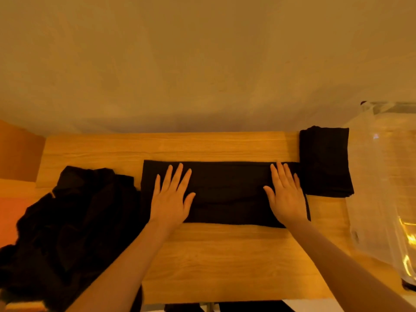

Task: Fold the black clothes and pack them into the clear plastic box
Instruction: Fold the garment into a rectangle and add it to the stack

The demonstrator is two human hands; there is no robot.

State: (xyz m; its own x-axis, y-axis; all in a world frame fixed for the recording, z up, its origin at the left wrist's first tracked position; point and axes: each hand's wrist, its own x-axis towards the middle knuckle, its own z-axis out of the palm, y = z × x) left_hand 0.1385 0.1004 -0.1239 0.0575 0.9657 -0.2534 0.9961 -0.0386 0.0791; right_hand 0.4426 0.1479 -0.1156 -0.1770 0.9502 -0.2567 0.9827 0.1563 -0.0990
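Both forearms reach over the wooden table point(225, 255); left hand point(171, 199) and right hand point(287, 197) press flat, fingers straight, on the half-folded black garment point(227, 192). Left of it: unfolded pile point(74, 226). Right: folded stack point(325, 161), clear plastic box point(382, 176)

Two hands, the left hand point(171, 197) and the right hand point(286, 195), lie flat on one long folded black garment point(227, 194) on a single wooden table point(225, 255). One more folded black garment point(325, 161) sits at the table's far right corner. One heap of unfolded black clothes point(67, 221) spreads at the left; the number of pieces in it cannot be told. One clear plastic box point(387, 176) stands at the right edge.
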